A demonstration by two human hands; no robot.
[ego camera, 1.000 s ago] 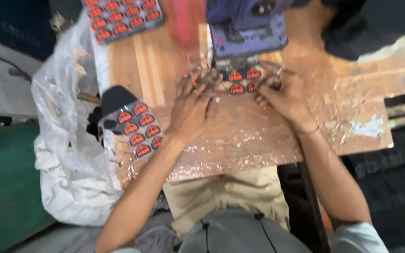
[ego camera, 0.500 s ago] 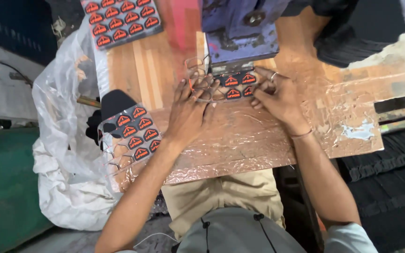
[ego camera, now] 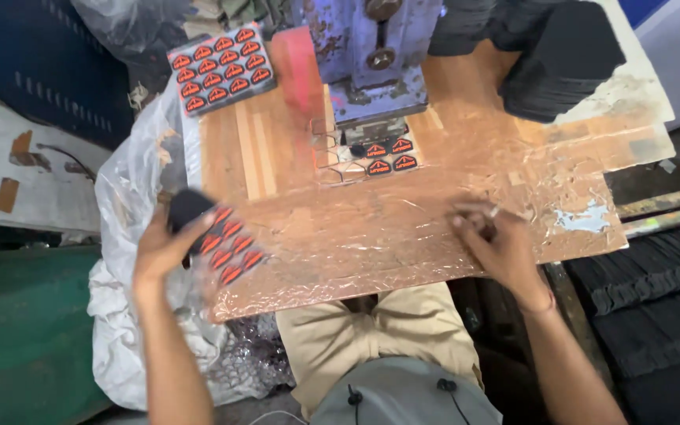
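I see the left hand (ego camera: 168,245) at the left edge of the tabletop (ego camera: 403,228), its grip grasping a black sheet of red badges (ego camera: 226,242). The right hand (ego camera: 497,240) rests on the copper foil, fingers curled; whether they pinch something I cannot tell. More badges (ego camera: 387,156) lie under the blue press (ego camera: 375,55).
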